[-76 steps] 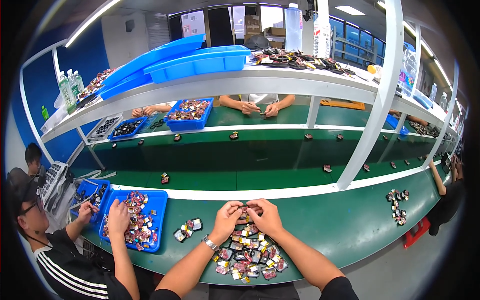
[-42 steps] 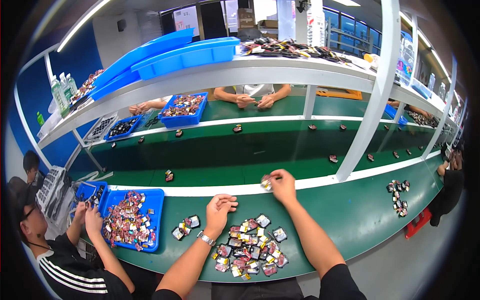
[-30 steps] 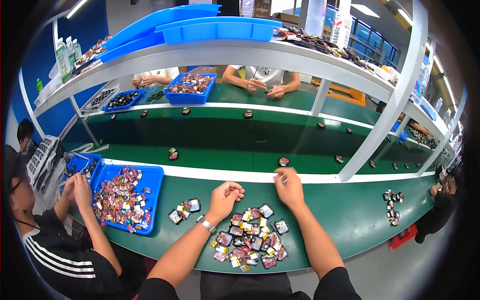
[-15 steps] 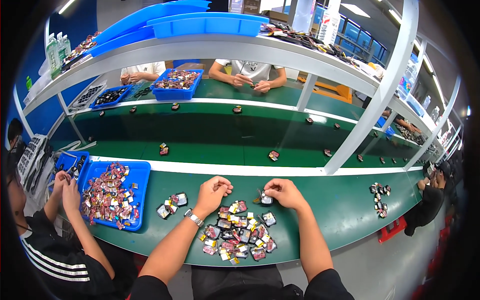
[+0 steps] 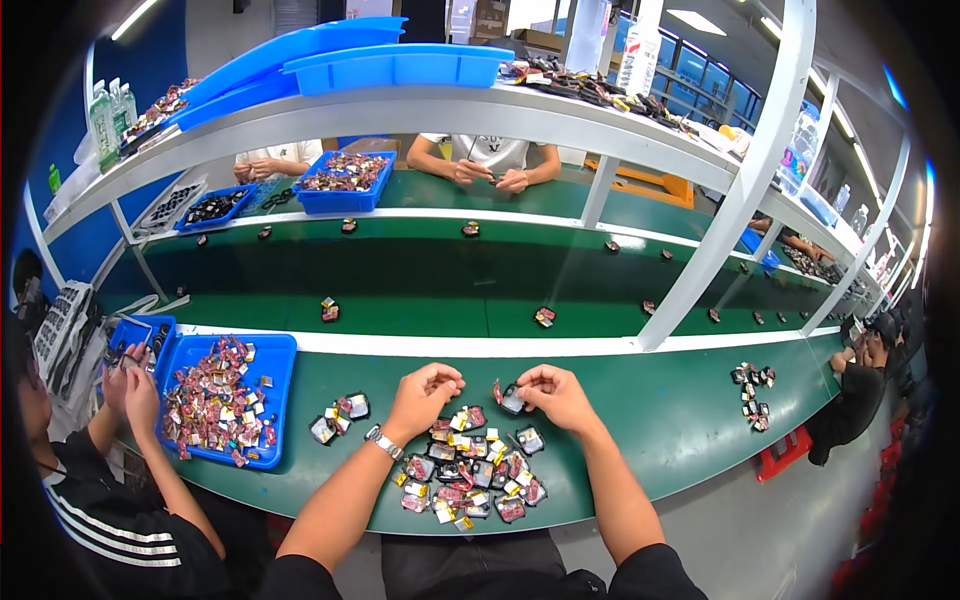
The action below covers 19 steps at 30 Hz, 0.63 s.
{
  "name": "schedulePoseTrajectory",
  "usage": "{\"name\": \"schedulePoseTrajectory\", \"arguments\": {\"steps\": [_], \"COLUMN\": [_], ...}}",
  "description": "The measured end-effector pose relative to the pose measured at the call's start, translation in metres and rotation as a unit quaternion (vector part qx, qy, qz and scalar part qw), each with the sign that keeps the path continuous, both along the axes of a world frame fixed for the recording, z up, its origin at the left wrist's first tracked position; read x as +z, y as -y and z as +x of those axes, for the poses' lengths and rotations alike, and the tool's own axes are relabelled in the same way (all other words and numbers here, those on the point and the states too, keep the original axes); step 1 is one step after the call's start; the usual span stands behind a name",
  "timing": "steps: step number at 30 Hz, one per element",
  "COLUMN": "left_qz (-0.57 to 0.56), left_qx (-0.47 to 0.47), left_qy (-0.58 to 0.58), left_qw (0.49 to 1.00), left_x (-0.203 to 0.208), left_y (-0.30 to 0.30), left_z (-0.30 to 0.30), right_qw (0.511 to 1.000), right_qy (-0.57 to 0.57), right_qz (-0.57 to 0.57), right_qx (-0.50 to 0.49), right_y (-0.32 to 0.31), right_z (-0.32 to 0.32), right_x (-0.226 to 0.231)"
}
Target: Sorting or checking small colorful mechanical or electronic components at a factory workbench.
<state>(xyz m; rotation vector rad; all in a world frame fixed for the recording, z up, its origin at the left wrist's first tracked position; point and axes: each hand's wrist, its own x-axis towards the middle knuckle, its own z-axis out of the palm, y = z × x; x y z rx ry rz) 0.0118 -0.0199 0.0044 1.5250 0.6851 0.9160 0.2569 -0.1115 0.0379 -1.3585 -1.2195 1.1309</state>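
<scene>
My right hand (image 5: 555, 396) grips the edge of a small black electronic housing (image 5: 511, 401) between thumb and fingers. The housing is held tilted above the green table, and a small red part shows at its left side. Across from it my left hand (image 5: 428, 392) is apart from the housing, its fingers curled and fingertips close together; whether anything is between them is hidden. Just below both hands lies a pile of similar housings (image 5: 482, 474) with red boards and white-and-yellow pieces. A few more housings (image 5: 340, 416) sit left of my left wrist.
A blue tray (image 5: 289, 365) full of red-wired parts stands at the left, beside a co-worker's hands (image 5: 132, 378). Beyond the white rail (image 5: 450, 345), spaced housings (image 5: 544, 317) lie on a green belt (image 5: 430, 300). A metal post (image 5: 735, 180) rises at right; another cluster (image 5: 752, 392) lies far right.
My right hand has turned the housing to a steeper tilt, and a red part now shows at its left. My left hand's fingers have shifted slightly. The whole view has moved a little.
</scene>
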Motion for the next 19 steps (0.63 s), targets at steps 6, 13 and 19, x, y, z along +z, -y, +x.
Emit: {"name": "schedulePoseTrajectory", "arguments": {"steps": [6, 13, 19], "left_qz": [0.068, -0.05, -0.142], "left_qx": [-0.08, -0.109, -0.048], "left_qy": [-0.01, 0.019, 0.054], "left_qw": [0.994, 0.993, 0.987], "left_x": [0.012, 0.011, 0.016], "left_y": [0.013, 0.007, 0.006], "left_z": [0.004, -0.002, -0.002], "right_qw": [0.999, 0.987, 0.935], "right_qy": [0.037, 0.047, 0.191], "right_qz": [0.033, 0.123, 0.3], "right_qx": [0.021, 0.087, 0.012], "right_y": [-0.011, -0.036, -0.031], "right_z": [-0.011, -0.049, -0.057], "right_x": [-0.001, 0.015, 0.012]}}
